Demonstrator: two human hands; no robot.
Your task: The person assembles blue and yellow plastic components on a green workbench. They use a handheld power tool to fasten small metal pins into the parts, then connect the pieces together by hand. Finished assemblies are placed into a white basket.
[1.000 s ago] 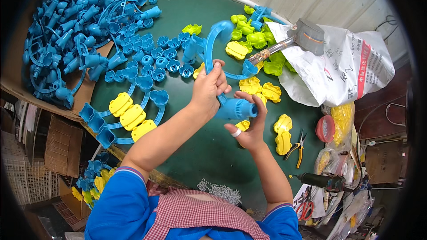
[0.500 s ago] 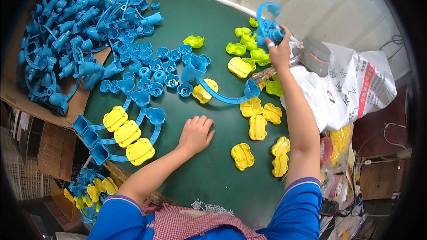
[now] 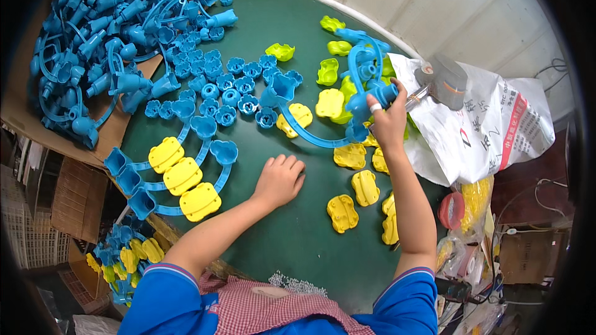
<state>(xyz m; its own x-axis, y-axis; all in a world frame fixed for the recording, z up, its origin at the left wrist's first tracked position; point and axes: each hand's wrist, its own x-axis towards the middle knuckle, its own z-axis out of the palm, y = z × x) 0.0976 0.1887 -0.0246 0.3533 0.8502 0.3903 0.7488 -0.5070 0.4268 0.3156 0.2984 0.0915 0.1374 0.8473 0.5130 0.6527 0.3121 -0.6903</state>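
My right hand [image 3: 388, 118], with a white band on one finger, grips a blue curved plastic part [image 3: 366, 68] at its short cylinder end. The part is held up over the far right of the table, above green and yellow pieces. Bare and lightly curled, my left hand [image 3: 279, 180] lies on the tabletop with nothing in it. Beyond it is a blue arched piece [image 3: 302, 134] with a cup at its left end, partly over a yellow shell [image 3: 296, 118]. Three blue arches, each carrying a yellow shell [image 3: 182, 177], lie in a row to the left.
A big heap of blue parts [image 3: 93, 43] fills a cardboard box at far left. Small blue cups [image 3: 231, 97] cluster on the green table [image 3: 292, 229]. Lime-green shells [image 3: 327, 72] lie at the back. A grey tool body [image 3: 448, 84] rests on a white sack [image 3: 484, 124].
My right hand has come nearer and lower with the blue curved part, now over the far end of the arched piece. My left hand stays resting on the table. The view has shifted slightly.
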